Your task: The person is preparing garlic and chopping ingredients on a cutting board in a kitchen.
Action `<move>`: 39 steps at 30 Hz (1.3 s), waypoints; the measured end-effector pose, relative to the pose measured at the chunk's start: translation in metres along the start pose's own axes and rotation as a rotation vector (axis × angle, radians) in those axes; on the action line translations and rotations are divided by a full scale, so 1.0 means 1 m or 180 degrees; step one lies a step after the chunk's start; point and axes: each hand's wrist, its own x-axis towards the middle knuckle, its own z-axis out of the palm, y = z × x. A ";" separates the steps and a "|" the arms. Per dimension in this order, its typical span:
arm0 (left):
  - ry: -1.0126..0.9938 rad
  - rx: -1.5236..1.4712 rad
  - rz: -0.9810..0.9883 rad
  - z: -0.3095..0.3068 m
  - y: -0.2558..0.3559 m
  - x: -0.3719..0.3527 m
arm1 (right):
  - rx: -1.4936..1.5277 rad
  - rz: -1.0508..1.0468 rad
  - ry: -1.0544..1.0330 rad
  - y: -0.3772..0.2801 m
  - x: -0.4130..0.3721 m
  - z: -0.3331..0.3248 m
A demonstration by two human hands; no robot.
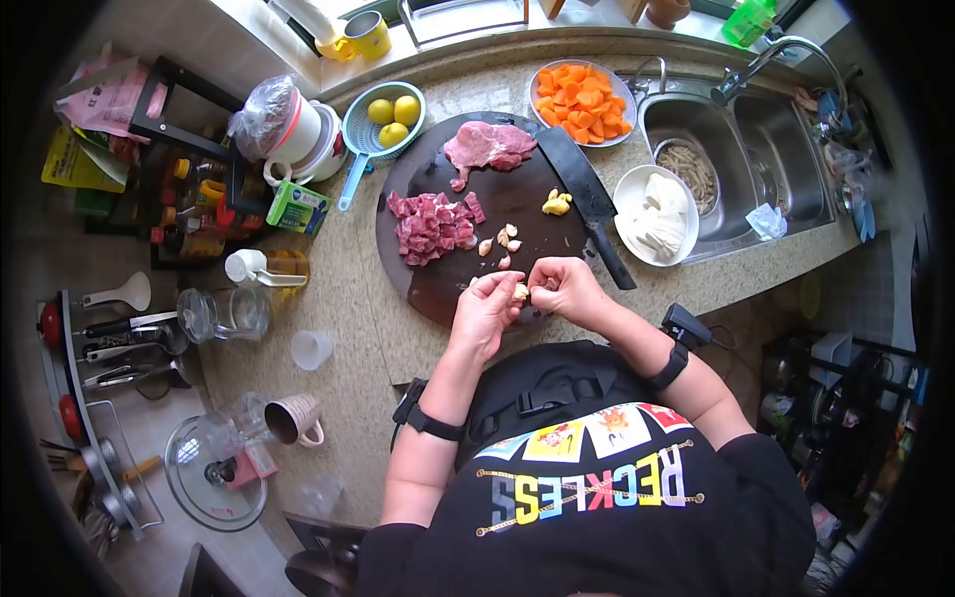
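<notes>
My left hand (484,312) pinches a pale garlic clove (520,293) over the near edge of the round dark cutting board (438,298). Close beside it, my right hand (563,291) has its fingers pinched together at the clove, on what looks like brownish skin. Several unpeeled garlic cloves (504,264) lie just beyond my fingers. Diced raw meat (428,227) is heaped at the board's left, and a larger meat slab (487,147) lies at the far side. Yellowish ginger pieces (556,203) rest near a black cleaver (579,177), whose handle points toward me.
A plate of cut carrots (583,102) and a white bowl (657,214) stand right of the board, before the double sink (731,229). Leftward are a blue strainer (384,121) with yellow-green fruit, an oil bottle (284,267), a glass jar (239,312) and a mug (294,419).
</notes>
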 end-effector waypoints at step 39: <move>0.0088 0.0474 0.0776 0.000 -0.006 -0.005 | 0.1263 0.0670 -0.0006 0.006 0.005 0.010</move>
